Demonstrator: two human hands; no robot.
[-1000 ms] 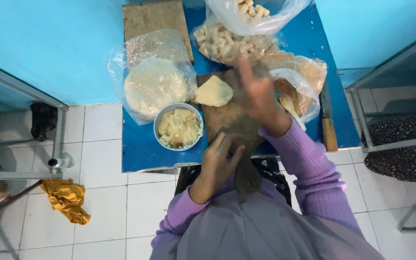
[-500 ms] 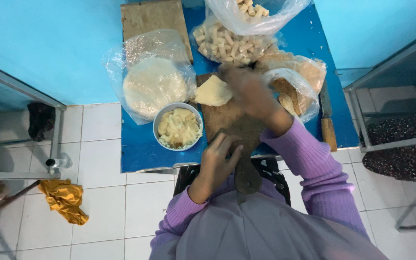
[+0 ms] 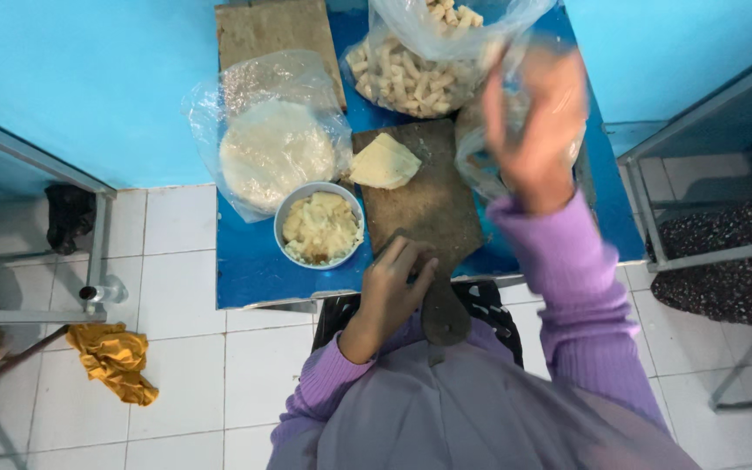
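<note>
While our left hand (image 3: pixel 393 283) rests released on the dark wooden cutting board (image 3: pixel 424 204) w/ pale folded dough wrapper (image 3: pixel 382 163), our right hand (image 3: pixel 537 122), blurred, hovers released over clear plastic bag (image 3: pixel 489 157) on blue surface (image 3: pixel 250 261).

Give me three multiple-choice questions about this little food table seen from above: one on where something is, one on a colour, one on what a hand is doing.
1. Where does the folded yellowish wrapper lie?
A. in the bowl
B. on the wooden board
C. on the floor

2. What colour is the table top?
A. blue
B. red
C. white

3. What is the left hand doing?
A. lifting the bowl
B. hanging off the table
C. resting on the near end of the wooden board

Answers:
1 B: it sits at the far corner of the wooden board, beside the bowl of filling.
2 A: bare blue shows around the bowl.
3 C: its fingers lie on the board's near edge, while the right hand is raised and blurred near the plastic bags.
</note>
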